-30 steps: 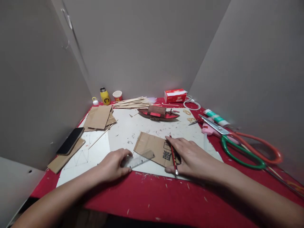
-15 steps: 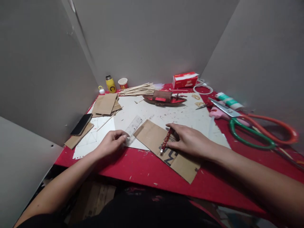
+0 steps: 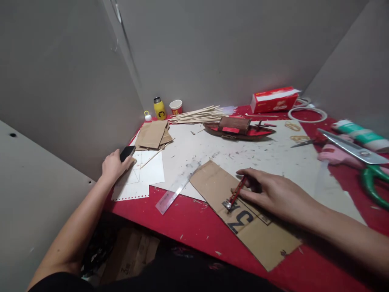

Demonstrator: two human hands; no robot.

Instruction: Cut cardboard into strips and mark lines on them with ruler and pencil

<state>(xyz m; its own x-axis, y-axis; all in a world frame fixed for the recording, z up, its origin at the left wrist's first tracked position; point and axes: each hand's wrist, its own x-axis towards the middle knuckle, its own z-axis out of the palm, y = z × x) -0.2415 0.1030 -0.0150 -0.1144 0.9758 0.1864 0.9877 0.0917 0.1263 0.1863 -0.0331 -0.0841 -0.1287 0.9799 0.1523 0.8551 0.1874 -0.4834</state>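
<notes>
My left hand [image 3: 114, 167] is at the far left edge of the table, its fingers and thumb closed round a black phone [image 3: 127, 153] whose lower part it hides. A bit of cardboard shows by the thumb. In my right hand [image 3: 267, 190] is a red pencil [image 3: 236, 194], pinched between thumb and fingers, with its metal end toward me. That hand rests over a flat brown cardboard piece [image 3: 212, 182] with black print. A clear ruler [image 3: 176, 190] lies beside the cardboard's left corner, untouched. A sheet with pencil lines [image 3: 148, 170] lies between the ruler and my left hand.
A brown model boat [image 3: 240, 127] stands on white board [image 3: 188, 146]. Behind are thin wooden sticks [image 3: 197, 115], a paper cup [image 3: 176, 107], a yellow bottle [image 3: 159, 108] and a red tissue pack [image 3: 275, 100]. Stacked cardboard [image 3: 152, 134] lies left; large scissors [image 3: 349, 146] lie right.
My left hand has left the ruler and gone left to the phone. My right hand stays over the cardboard with the pencil. The view has turned left.
</notes>
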